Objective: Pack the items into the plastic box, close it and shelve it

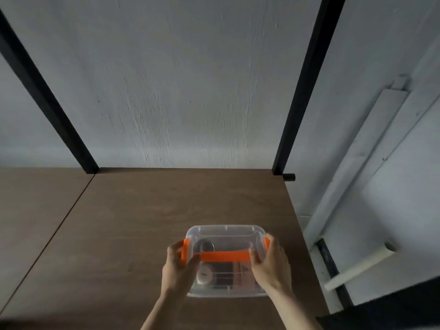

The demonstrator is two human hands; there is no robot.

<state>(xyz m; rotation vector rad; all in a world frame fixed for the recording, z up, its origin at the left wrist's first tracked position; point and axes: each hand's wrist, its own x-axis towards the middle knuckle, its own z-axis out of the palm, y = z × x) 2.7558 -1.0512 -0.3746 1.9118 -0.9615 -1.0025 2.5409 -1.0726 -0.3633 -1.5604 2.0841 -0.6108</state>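
A clear plastic box (226, 232) with its lid on sits on a brown wooden shelf board (133, 215), toward the right front. An orange handle (225, 256) lies flat across the lid, and orange clips sit at both short ends. My left hand (177, 265) grips the left end, fingers around the left clip. My right hand (271, 263) grips the right end. Through the lid I see a white round item (205, 273) and a dark brownish packet (234, 273); other contents are too blurred to tell.
Two black metal uprights (307, 86) rise from the back corners of the board. A seam (59, 225) separates it from another board on the left. A white wall stands behind, with white conduit (362, 148) on the right beyond the shelf edge.
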